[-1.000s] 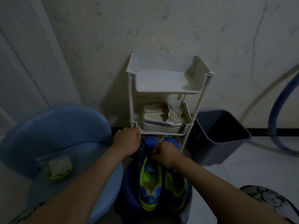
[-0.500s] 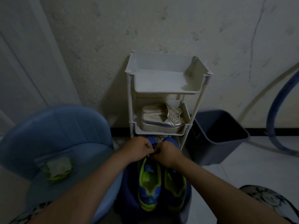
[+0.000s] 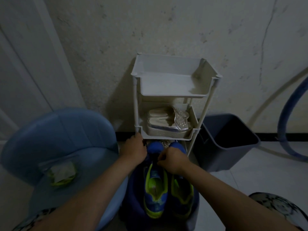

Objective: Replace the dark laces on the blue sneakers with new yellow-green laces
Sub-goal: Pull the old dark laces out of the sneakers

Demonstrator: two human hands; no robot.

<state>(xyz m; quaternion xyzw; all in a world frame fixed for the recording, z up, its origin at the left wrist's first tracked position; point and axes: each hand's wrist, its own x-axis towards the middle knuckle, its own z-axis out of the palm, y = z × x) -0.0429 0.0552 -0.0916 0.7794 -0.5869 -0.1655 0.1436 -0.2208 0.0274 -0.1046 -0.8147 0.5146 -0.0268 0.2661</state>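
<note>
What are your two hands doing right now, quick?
The left hand: fingers curled, apparently gripping the dark lace.
The right hand: pinching the dark lace at the blue sneaker.

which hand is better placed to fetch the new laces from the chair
Left. The left hand is nearest the chair where the new laces lie; the right hand pinches the dark lace and would have to cross.

Dim room, cracked wall (image 3: 183,27), white shelf rack (image 3: 173,90)
</note>
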